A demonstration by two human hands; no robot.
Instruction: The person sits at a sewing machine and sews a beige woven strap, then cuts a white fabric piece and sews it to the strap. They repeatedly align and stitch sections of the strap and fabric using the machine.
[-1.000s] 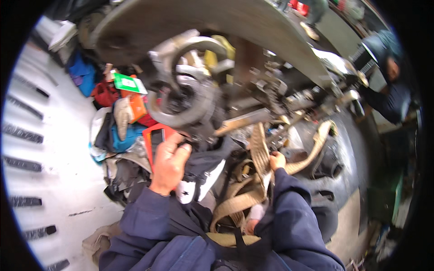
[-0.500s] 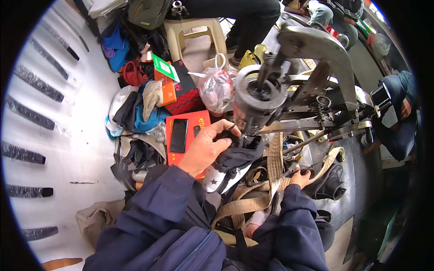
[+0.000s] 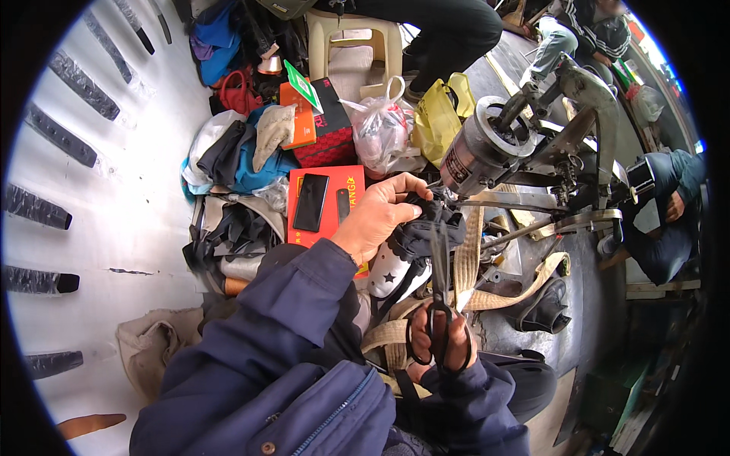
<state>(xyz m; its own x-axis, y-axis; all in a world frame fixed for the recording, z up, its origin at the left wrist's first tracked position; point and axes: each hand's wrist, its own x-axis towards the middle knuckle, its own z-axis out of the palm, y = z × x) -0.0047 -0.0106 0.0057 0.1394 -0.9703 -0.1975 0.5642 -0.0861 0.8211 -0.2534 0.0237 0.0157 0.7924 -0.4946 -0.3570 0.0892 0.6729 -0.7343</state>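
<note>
My left hand (image 3: 384,216) pinches the edge of a black fabric piece (image 3: 426,232) between thumb and fingertips, just below the metal sewing machine (image 3: 475,156). In my right hand (image 3: 445,338) is a pair of scissors (image 3: 439,281), its dark handle loops around my fingers. The blades point up toward the black fabric and look close together, slightly blurred by motion. Whether they touch the fabric I cannot tell. Under the fabric lies a white shoe-like thing (image 3: 390,272) with dark star marks.
A phone (image 3: 311,202) rests on a red box (image 3: 351,182) to the left. Pale webbing straps (image 3: 468,262) hang below the machine, beside a black boot (image 3: 541,308). Behind are a plastic bag (image 3: 380,137), a yellow bag (image 3: 441,125) and a stool (image 3: 391,49). People sit around.
My right hand has come up from beside the black boot and now holds the scissors near the fabric. My left hand still pinches the fabric, now clear of the machine's cylinder. The view has shifted.
</note>
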